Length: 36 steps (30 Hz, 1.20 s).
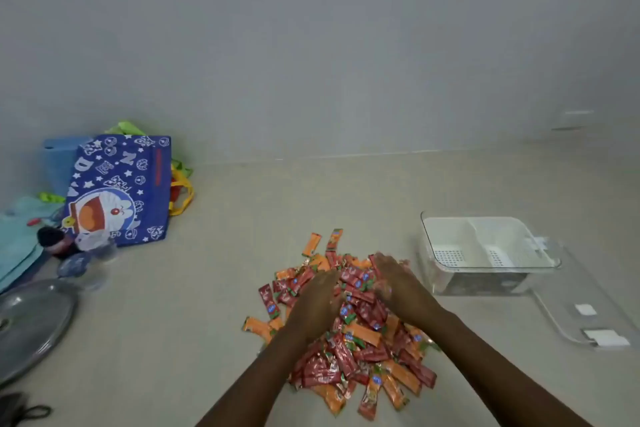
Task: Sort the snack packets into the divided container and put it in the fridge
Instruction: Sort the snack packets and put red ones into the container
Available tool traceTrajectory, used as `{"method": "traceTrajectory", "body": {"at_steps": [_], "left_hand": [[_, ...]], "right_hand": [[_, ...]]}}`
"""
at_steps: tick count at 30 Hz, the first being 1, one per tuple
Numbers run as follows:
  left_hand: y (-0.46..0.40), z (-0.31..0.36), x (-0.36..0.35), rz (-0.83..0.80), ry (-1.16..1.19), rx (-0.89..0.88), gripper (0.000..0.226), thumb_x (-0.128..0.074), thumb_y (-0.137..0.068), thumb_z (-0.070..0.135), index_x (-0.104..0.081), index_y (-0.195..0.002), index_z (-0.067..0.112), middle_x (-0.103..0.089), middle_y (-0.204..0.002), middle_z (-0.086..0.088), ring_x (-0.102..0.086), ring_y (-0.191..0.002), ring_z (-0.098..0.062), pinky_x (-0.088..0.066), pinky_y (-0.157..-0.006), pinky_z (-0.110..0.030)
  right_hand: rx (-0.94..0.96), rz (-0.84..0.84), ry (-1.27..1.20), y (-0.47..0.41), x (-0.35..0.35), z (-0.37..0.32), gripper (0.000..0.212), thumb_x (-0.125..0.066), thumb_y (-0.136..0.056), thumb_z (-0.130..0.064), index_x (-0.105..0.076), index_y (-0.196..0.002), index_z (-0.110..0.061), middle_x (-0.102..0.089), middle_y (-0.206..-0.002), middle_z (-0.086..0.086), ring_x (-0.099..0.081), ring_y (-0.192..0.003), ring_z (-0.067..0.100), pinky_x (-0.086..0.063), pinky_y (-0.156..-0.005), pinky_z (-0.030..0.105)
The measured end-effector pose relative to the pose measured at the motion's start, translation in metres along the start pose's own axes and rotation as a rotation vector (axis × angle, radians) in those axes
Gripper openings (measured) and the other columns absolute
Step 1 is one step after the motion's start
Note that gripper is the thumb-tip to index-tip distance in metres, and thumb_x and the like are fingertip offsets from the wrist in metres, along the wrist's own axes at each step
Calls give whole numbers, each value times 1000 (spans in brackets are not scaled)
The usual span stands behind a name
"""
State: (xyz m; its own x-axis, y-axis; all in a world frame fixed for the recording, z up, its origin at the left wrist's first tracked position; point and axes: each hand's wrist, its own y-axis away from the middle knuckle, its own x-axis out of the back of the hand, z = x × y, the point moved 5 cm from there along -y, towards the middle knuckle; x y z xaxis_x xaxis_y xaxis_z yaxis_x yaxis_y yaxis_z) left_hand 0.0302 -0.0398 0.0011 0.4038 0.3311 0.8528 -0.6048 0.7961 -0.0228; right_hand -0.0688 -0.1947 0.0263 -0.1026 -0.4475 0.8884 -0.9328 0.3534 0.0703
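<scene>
Far left clutter: round metal lid (pixel 33 326) at the left edge, near side; a clear glass (pixel 104 250) and a dark-capped item just beyond it, too blurred to name.
Blue bag (pixel 121 189): cartoon-print tote, standing against the wall at far left, well apart from my hands.
Floor (pixel 194 288): pale, bare between the bag and the pile.
Snack packets (pixel 349 329): one loose heap of red and orange stick packets, centre, near side; a few strays at its far and left edges.
Left hand (pixel 317 302): on the left half of the heap, fingers spread flat and pointing far-right, pressing on packets, nothing pinched that I can see.
Right hand (pixel 394 282): on the far-right top of the heap, fingers straight, laid over packets; motion blur hides the fingertips.
Hands together: close, not touching, a strip of red packets showing between them.
Divided container (pixel 485 253): clear box with white insert, two compartments side by side, both without packets; right of the heap, just beyond my right hand, not touched.
Clear lid (pixel 585 312): flat on the floor, right of the container, nearer side.
</scene>
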Motion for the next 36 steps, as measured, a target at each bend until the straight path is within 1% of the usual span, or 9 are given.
{"method": "traceTrajectory", "body": {"at_steps": [10, 13, 16, 20, 24, 26, 30, 33, 36], "left_hand": [[50, -43, -48, -40, 163, 207, 38, -53, -94, 26, -52, -132, 23, -57, -131, 2, -52, -120, -16, -45, -100, -29], [47, -46, -46, 2, 164, 219, 36, -55, -93, 20, -56, -129, 21, -58, -128, 3, -52, -117, -14, -41, -96, -22], [32, -45, -42, 30, 142, 187, 34, -56, -93, 19, -59, -127, 23, -61, -127, 3, -52, -117, -13, -42, -99, -25], [6, -36, -43, 21, 101, 105, 33, -55, -94, 16, -63, -124, 27, -63, -126, 7, -51, -119, -12, -40, -101, -27], [-13, -36, -57, -77, -10, 59, 52, -52, -88, 2, -58, -129, 33, -61, -128, 4, -50, -117, -15, -44, -94, -28], [-17, -37, -64, -139, -127, 21, 50, -56, -89, 6, -55, -131, 32, -59, -131, 4, -47, -120, -18, -39, -98, -35], [-13, -47, -71, -133, -205, 58, 30, -57, -93, 27, -61, -123, 28, -62, -122, 7, -47, -116, -17, -32, -101, -38], [-9, -56, -73, -97, -175, 105, 16, -59, -91, 29, -69, -104, 28, -66, -103, 9, -50, -103, -14, -39, -95, -36], [-7, -58, -73, -77, -97, 86, 17, -52, -95, 23, -68, -89, 23, -63, -94, 7, -48, -94, -12, -43, -88, -37]], "right_hand": [[-132, -90, -106, 26, -84, 15, 53, -60, -90, -27, -44, -140, -17, -47, -143, 4, -44, -131, 20, -33, -108, 29], [-143, -55, -116, 15, -88, 12, 44, -60, -89, -22, -52, -132, -18, -56, -132, 3, -50, -122, 20, -38, -101, 29], [-196, -27, -142, 3, -91, 12, 33, -64, -85, -17, -59, -118, -18, -61, -116, 3, -55, -108, 20, -44, -90, 30], [-285, -45, -164, -3, -101, 19, 39, -71, -81, -25, -56, -116, -19, -63, -108, 1, -59, -97, 18, -49, -82, 30], [-327, -81, -224, -10, -108, 25, 17, -64, -87, -18, -57, -103, -18, -62, -94, 0, -56, -82, 16, -39, -65, 24], [-336, -92, -264, -16, -108, 32, 7, -56, -93, -19, -61, -94, -14, -62, -91, 4, -57, -83, 19, -37, -67, 26], [-354, -65, -415, -21, -99, 42, 26, -48, -98, -28, -53, -74, -20, -56, -76, 0, -54, -71, 18, -38, -64, 30], [-455, -19, -506, -26, -92, 45, 18, -52, -95, -34, -53, -88, -18, -61, -85, 3, -60, -78, 21, -48, -69, 36], [-426, -19, -477, -41, -90, 40, 27, -60, -90, -36, -59, -106, -13, -64, -97, 1, -63, -88, 19, -49, -75, 30]]}}
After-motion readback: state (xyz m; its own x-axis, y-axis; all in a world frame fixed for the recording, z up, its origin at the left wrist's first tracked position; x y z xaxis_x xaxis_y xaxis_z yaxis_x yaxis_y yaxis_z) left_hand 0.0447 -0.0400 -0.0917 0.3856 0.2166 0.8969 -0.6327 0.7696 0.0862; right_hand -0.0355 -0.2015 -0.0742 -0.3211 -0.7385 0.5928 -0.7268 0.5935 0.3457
